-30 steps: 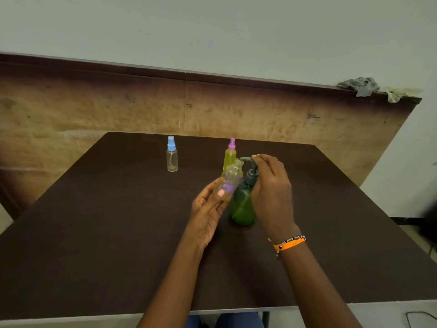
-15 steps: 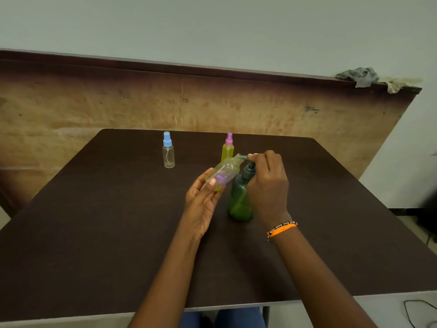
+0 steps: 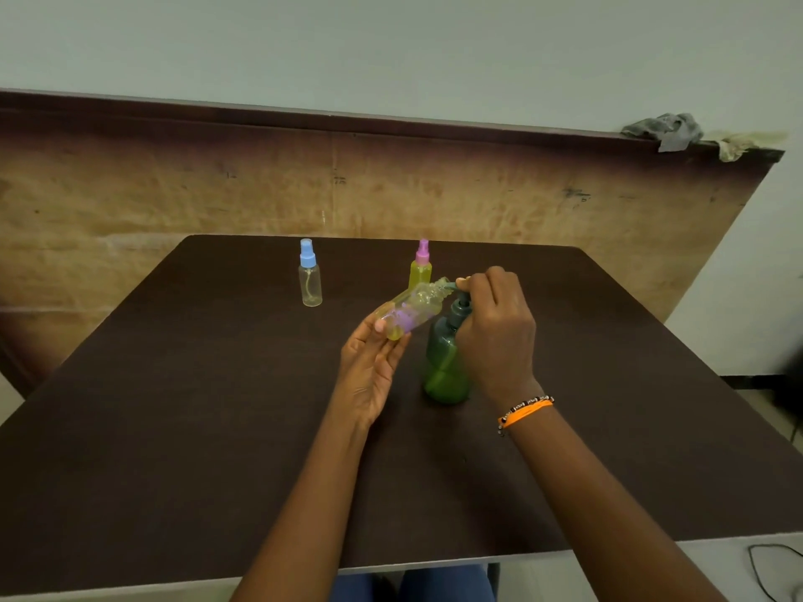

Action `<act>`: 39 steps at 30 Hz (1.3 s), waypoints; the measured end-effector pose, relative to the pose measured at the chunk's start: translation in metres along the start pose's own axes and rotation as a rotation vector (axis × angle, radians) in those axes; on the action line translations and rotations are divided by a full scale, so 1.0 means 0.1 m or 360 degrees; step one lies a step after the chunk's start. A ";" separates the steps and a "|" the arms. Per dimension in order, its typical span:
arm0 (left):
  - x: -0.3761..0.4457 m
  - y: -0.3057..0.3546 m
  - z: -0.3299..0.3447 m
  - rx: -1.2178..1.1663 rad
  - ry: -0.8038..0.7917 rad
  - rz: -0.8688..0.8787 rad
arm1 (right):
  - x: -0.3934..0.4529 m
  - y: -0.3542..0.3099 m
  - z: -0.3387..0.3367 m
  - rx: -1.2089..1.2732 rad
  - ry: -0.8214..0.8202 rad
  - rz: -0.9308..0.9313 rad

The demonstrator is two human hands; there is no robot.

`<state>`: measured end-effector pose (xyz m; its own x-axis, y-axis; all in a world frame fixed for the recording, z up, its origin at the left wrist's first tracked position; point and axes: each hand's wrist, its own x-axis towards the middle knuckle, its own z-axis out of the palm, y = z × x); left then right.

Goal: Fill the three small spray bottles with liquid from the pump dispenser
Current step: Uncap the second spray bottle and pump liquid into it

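Left fingers (image 3: pixel 382 341) round tilted open bottle (image 3: pixel 410 312), right hand (image 3: pixel 495 328) clasping pump dispenser (image 3: pixel 447 362); blue-capped bottle (image 3: pixel 310 275) behind, apart.

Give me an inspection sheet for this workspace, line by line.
Surface: dark brown table, bare in front.
Job's things: green pump dispenser upright; uncapped small bottle tilted, mouth at the spout; blue-capped clear bottle looks empty; pink-capped yellow bottle looks filled.
Clutter: nothing seen.
Grippers: left hand holds the uncapped bottle; right hand on the pump head.
Cables: black cable on the floor.
Surroundings: wooden panel, grey rag on top.
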<state>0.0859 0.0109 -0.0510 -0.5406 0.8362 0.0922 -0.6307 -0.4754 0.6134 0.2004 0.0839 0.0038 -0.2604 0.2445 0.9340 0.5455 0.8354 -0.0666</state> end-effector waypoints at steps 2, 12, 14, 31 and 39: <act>0.00 0.01 0.01 -0.0011 0.0025 0.0009 | 0.07 0.01 -0.04 -0.0004 -0.0046 -0.0035; 0.00 0.04 -0.01 -0.0010 -0.0057 0.0007 | -0.09 -0.02 0.02 0.0056 0.0048 0.0040; -0.01 0.05 -0.02 0.0006 -0.0088 0.0005 | -0.04 -0.02 -0.01 0.0027 0.0011 0.0004; -0.03 0.02 0.00 0.0032 -0.0218 0.0020 | 0.07 0.01 -0.05 0.0038 -0.0048 -0.0049; -0.02 0.02 0.00 0.0017 -0.0241 0.0027 | -0.05 0.05 0.08 -0.0126 0.0071 0.0015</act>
<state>0.0864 0.0083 -0.0499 -0.4603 0.8601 0.2196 -0.6156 -0.4876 0.6191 0.1979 0.0904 -0.0044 -0.2200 0.2287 0.9483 0.6097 0.7911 -0.0493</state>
